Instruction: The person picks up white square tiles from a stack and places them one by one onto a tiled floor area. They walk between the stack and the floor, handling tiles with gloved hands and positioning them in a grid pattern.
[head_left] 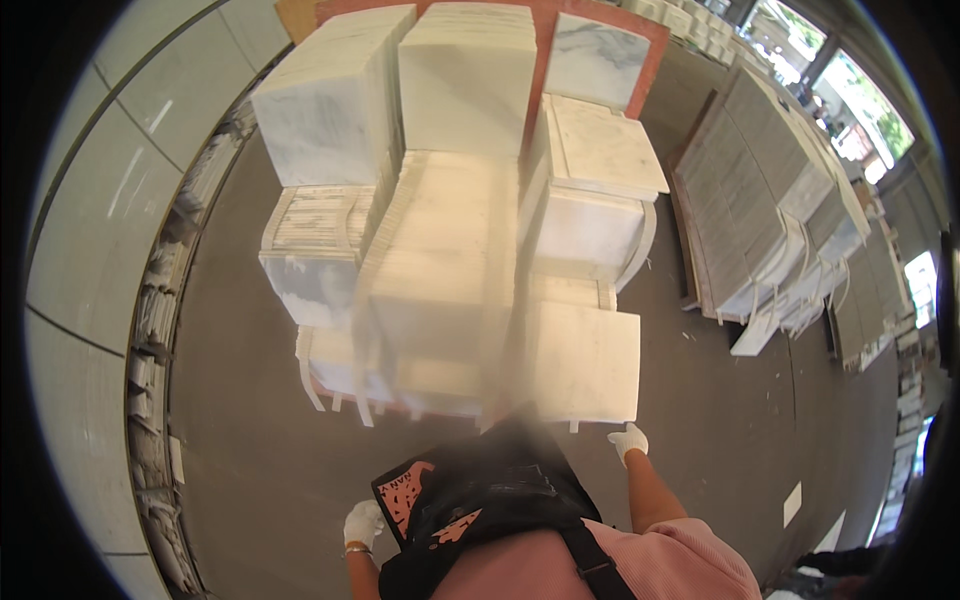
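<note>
My left hand (363, 522), in a white work glove, hangs beside my dark apron (490, 490), its fingers loosely curled and nothing visible in them. Also gloved in white, my right hand (628, 442) is at the lower right corner of a stack of pale stone tiles (588, 365); its fingers look apart, and I cannot tell whether they touch the stone. More white and grey-veined tiles (320, 120) stand on edge in stepped stacks before me. A middle stack of tiles (440, 230) rises between the side ones, hazy in its lower part.
Behind the stacks is a reddish backing board (655, 70). Another load of stone slabs (750, 190) with loose straps stands to the right. Large pale panels (90, 220) line the left, above a row of stone offcuts (155, 320). Flat scraps (793, 504) lie on the grey floor (250, 450).
</note>
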